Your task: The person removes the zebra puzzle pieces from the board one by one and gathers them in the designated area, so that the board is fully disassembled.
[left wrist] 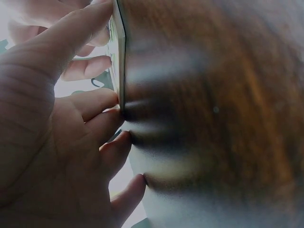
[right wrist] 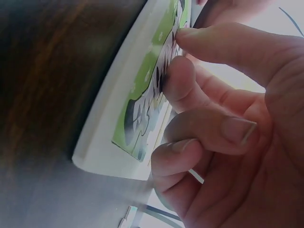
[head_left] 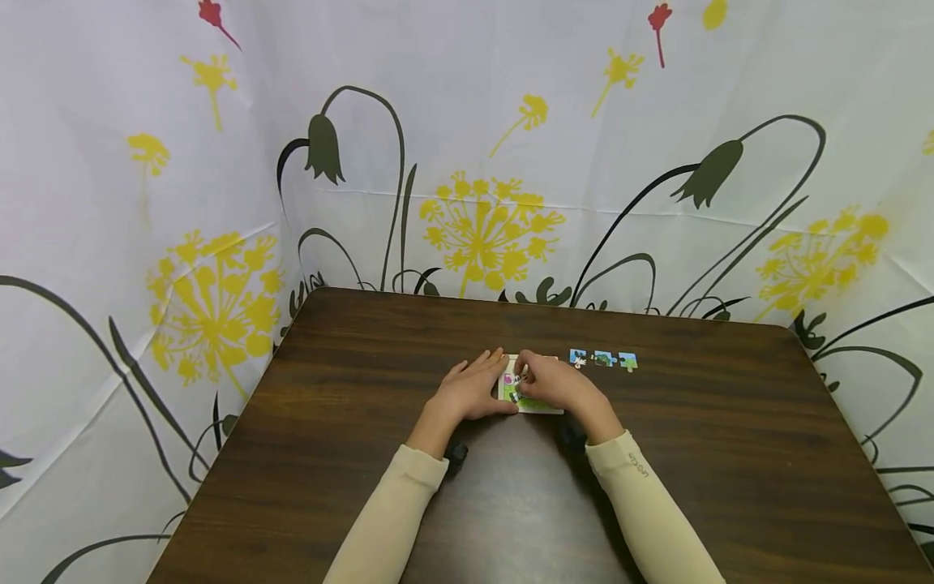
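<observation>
A small picture puzzle in a white frame (head_left: 541,411) lies flat on the table, its picture green with black-and-white shapes. My left hand (head_left: 474,388) spreads its straight fingers along the left side of the frame, and its thumb reaches the near-left corner. Bent over the puzzle from the right is my right hand (head_left: 552,381). Its thumb and index finger pinch a puzzle piece (right wrist: 167,59) low at the picture, largely hidden by the fingertips. The other right fingers (right wrist: 178,154) curl loosely above the frame. In the left wrist view, the left fingers (left wrist: 97,104) meet the frame edge (left wrist: 122,61).
Three loose puzzle pieces, the left one (head_left: 577,358), the middle one (head_left: 604,358) and the right one (head_left: 628,362), lie in a row beyond and right of the frame. The dark wood table (head_left: 365,365) backs onto a flower-printed curtain (head_left: 467,122).
</observation>
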A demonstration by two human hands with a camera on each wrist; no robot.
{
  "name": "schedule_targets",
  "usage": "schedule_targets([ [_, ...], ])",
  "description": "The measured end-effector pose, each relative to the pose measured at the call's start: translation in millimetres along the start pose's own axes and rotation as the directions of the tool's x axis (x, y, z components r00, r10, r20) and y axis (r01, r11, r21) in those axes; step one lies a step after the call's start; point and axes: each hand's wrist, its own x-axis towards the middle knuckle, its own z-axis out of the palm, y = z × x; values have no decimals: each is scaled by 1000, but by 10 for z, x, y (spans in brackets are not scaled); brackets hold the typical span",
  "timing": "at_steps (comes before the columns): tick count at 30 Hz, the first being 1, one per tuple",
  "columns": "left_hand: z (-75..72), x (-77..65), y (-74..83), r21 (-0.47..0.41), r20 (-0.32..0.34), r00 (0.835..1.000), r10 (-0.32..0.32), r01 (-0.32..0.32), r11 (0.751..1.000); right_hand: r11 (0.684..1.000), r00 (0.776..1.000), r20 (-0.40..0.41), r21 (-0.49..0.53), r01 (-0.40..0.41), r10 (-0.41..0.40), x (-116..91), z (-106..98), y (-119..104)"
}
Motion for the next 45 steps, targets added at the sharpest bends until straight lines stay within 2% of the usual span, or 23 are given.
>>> schedule_targets([
  [11,-6,6,-5,-4,-8,1000,1,-1,1000,999,999,6,42,31,-32,6,-2,38],
  [15,8,16,-4,2,-8,1000,1,-1,1000,997,998,3,54,61,-62,-7,-7,54],
  [16,14,14,-3,1,-8,1000,1,-1,1000,994,996,-10,51,95,-94,45,46,152],
  [19,30,19,-4,0,-10,1000,4,-4,1000,992,994,-27,66,108,-107,47,33,171],
  [22,34,15,-2,0,-11,1000,5,-5,1000,987,992,-44,107,124,-120,39,-18,183],
  [23,35,19,-6,4,-11,1000,4,-4,1000,986,994,-41,127,107,-103,-18,-94,102],
  [27,31,31,-24,16,-12,1000,3,-2,1000,967,990,-47,216,138,-131,-92,-242,141],
  [31,32,39,-28,10,-19,1000,4,-4,1000,957,993,-50,263,120,-110,-180,-387,274],
  [35,29,29,-15,5,-19,1000,3,-3,1000,968,996,-48,237,81,-72,-254,-496,493],
  [39,19,11,-9,-4,-20,1000,6,-6,1000,980,999,-8,197,37,-36,-334,-595,680],
  [45,10,-10,11,-13,-22,1000,10,-10,1000,984,1000,28,177,-10,5,-406,-637,828],
])
